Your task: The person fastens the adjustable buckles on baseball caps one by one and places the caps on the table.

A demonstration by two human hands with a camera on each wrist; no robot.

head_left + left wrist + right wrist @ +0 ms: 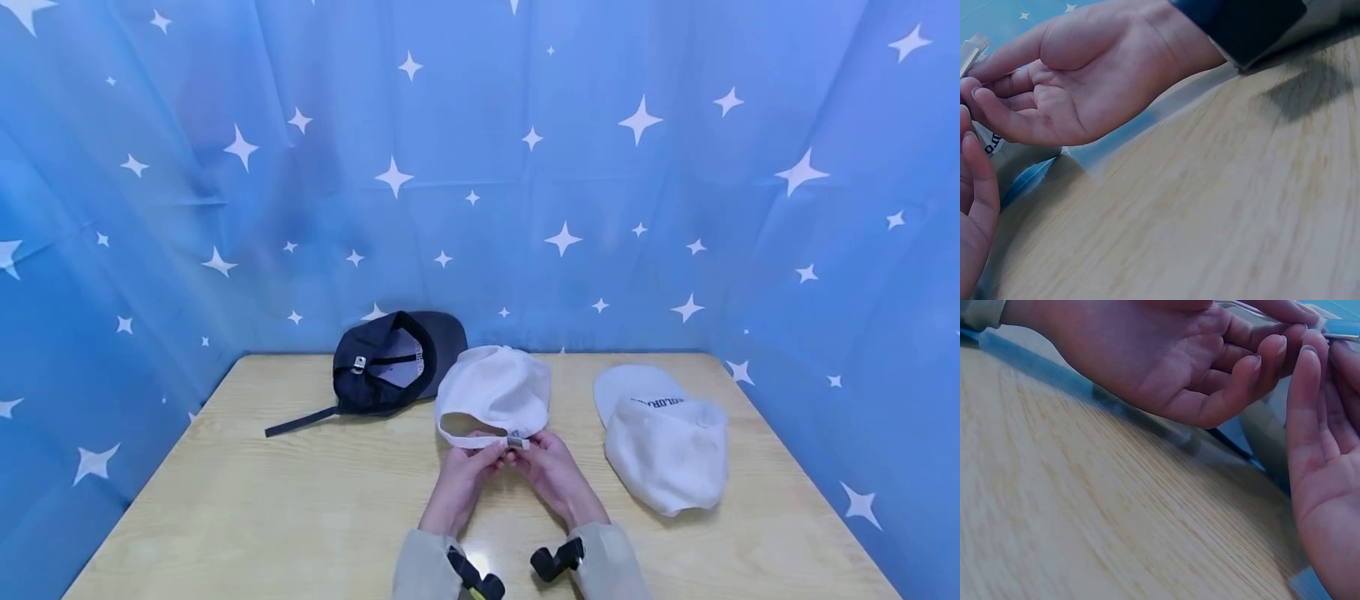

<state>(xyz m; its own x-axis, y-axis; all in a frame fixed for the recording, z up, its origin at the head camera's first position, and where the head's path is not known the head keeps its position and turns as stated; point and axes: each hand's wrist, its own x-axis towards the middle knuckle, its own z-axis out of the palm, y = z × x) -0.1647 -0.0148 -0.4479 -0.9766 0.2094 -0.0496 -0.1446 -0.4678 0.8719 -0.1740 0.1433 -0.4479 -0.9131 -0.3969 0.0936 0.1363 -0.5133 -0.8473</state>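
In the head view, we see the white cap (504, 385) mid-table, near the far edge of the table (300, 517), its back opening towards the hands. Its strap (480, 442) runs left to right along the near side, with the buckle (515, 441) right at the fingertips. The left hand (460, 483) pinches the strap left of the buckle; the right hand (553, 473) pinches at the right, nearer the strap's tip. The black cap (354, 385) lies just beside on the left, the second white cap (666, 454) apart on the right. We find the widest stretch of wood left of the left hand.

In the left wrist view, we see the right hand's fingers loosely curled near the strap's end; the frame edge cuts off the left hand.

In the right wrist view, both hands' fingertips meet below the strap; we cannot tell which presses the buckle.
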